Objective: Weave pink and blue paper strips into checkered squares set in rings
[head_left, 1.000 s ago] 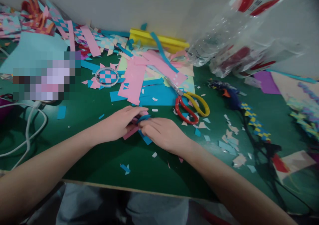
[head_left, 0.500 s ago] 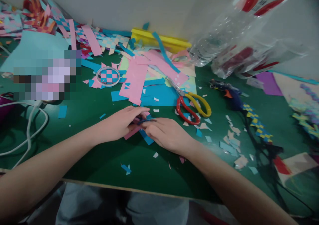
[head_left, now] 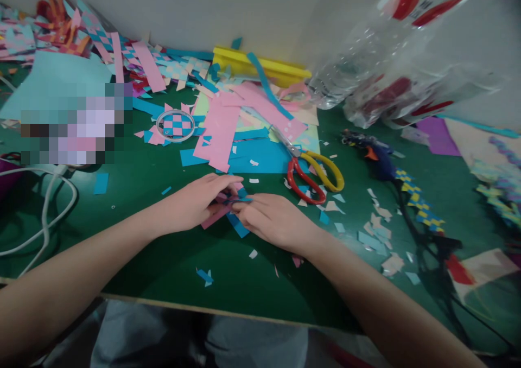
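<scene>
Both my hands meet at the middle of the green table [head_left: 154,259]. My left hand [head_left: 195,202] has its fingers closed on a small bundle of pink and blue paper strips [head_left: 228,210]. My right hand [head_left: 272,219] pinches the same strips from the right side. The strips lie low on the table, partly hidden under my fingers. A blue strip end [head_left: 238,227] sticks out below my hands and a pink end pokes out to the lower left.
Red-and-yellow scissors [head_left: 313,175] lie just right of my hands. Pink and blue paper sheets [head_left: 228,129] and a woven patch under a tape ring [head_left: 175,125] sit behind. A blue glue gun [head_left: 378,156], clear plastic bags [head_left: 386,58], white cable [head_left: 44,205] and scraps surround.
My hands stay almost in place on the strips. My right fingers have shifted slightly over the bundle.
</scene>
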Motion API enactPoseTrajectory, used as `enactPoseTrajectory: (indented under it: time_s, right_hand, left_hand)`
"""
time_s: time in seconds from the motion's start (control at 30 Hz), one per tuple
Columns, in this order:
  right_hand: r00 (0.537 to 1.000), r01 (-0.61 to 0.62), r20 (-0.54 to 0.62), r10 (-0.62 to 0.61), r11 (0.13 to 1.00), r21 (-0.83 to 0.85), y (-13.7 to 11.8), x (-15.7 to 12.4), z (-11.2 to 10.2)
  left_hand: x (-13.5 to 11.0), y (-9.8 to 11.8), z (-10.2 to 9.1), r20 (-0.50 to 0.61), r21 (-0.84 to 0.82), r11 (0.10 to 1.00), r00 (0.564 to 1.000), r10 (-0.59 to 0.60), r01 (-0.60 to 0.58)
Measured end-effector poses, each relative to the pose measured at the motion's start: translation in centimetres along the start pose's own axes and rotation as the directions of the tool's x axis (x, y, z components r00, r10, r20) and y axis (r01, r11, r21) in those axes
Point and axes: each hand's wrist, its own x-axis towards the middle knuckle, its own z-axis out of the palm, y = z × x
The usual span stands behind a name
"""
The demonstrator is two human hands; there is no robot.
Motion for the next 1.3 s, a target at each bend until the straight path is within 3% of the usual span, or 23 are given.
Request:
enactPoseTrajectory:
  time_s: [0.2,0.33,0.4,0.53,0.67,0.77,0.87,1.03,1.3]
  right_hand:
    - [0.998,-0.053,0.027,0.049,0.987,0.152,0.3,-0.2,-0.3]
    - [0.969,-0.193,-0.061,0.238,0.891,0.411,0.3,-0.3,-0.6]
    - [0.912,-0.259,-0.116,0.394,0.771,0.581,0.5,-0.3,-0.7]
    - [0.742,-0.282,-0.180,0.645,0.545,0.790,1.6,-0.7,-0.5]
    - [0.541,-0.505,-0.213,0.814,0.517,0.692,3.7,-1.5,0.4]
    - [0.493,-0.641,-0.238,0.837,0.534,0.552,4.8,-2.1,0.8]
    - [0.495,-0.665,-0.279,0.823,0.565,0.489,4.9,-2.3,0.7]
    - [0.570,-0.685,-0.275,0.774,0.633,0.361,3.9,-1.7,0.1]
    - [0.568,-0.673,-0.307,0.764,0.646,0.361,3.9,-1.8,-0.3]
  left_hand:
    - [0.0,0.1,-0.1,0.013,0.052,0.998,1.000,-0.020,0.020]
    - [0.1,0.5,-0.4,0.009,0.115,0.993,1.000,-0.020,0.019]
    - [0.1,0.7,-0.5,0.010,0.125,0.992,0.999,-0.033,0.031]
    - [0.1,0.6,-0.5,0.011,0.112,0.993,0.999,-0.032,0.030]
    - [0.0,0.3,-0.4,0.005,0.055,0.998,1.000,0.016,-0.016]
    - [0.0,0.4,-0.3,0.003,0.033,0.999,1.000,0.008,-0.008]
    - [0.0,0.6,-0.4,0.007,0.024,1.000,1.000,-0.016,0.016]
    - [0.0,0.9,-0.5,0.017,0.014,1.000,1.000,-0.016,0.016]
    - [-0.1,0.8,-0.4,0.015,-0.010,1.000,1.000,-0.024,0.024]
